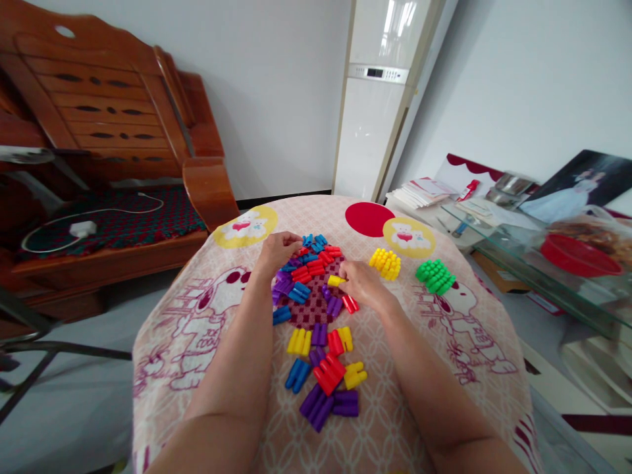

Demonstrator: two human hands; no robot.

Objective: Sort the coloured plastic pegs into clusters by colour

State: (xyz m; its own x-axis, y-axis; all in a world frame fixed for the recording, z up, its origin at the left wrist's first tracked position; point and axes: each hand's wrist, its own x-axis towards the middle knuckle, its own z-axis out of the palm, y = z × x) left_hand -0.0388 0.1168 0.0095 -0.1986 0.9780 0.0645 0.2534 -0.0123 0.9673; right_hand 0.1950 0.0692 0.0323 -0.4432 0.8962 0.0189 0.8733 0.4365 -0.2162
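Observation:
My right hand pinches a small yellow plastic block between thumb and fingers, just over the tablecloth's dark red patch. At the far left of the loose pile, the fingers of my left hand are bent together beside red and blue blocks; what they grip, if anything, is hidden. Red blocks, blue blocks and purple blocks lie jumbled between my hands. Closer to me are more loose pieces, including a red block, a yellow block and a purple block.
Beyond my right hand, a cluster of yellow blocks and a cluster of green blocks sit on the patterned tablecloth. A glass shelf with a red bowl stands to the right. A wooden bench is at left.

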